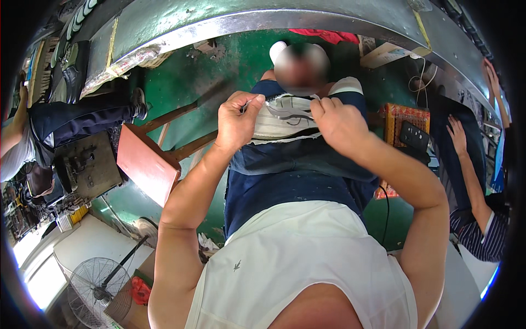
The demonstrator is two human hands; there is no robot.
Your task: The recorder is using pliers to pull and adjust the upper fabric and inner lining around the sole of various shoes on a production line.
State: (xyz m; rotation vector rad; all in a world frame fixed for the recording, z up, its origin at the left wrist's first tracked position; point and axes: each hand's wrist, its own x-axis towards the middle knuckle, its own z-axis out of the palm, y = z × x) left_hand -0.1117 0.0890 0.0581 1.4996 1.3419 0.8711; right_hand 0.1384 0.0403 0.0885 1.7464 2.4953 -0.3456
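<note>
My left hand [236, 122] and right hand [338, 124], each grip clenched on white shoe upper [285, 123], over dark apron [296, 164]; red stool [147, 162] left.

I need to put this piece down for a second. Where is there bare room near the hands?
The reddish stool top, left of the left hand, is bare. So is the green floor above it. The lap is crowded: both hands, the right hand too, grip the white shoe piece. The patterned seat on the right holds a black device.

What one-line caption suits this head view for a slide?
Both hands, left hand and right hand, grip a white shoe upper over the lap, beside a reddish stool.
</note>
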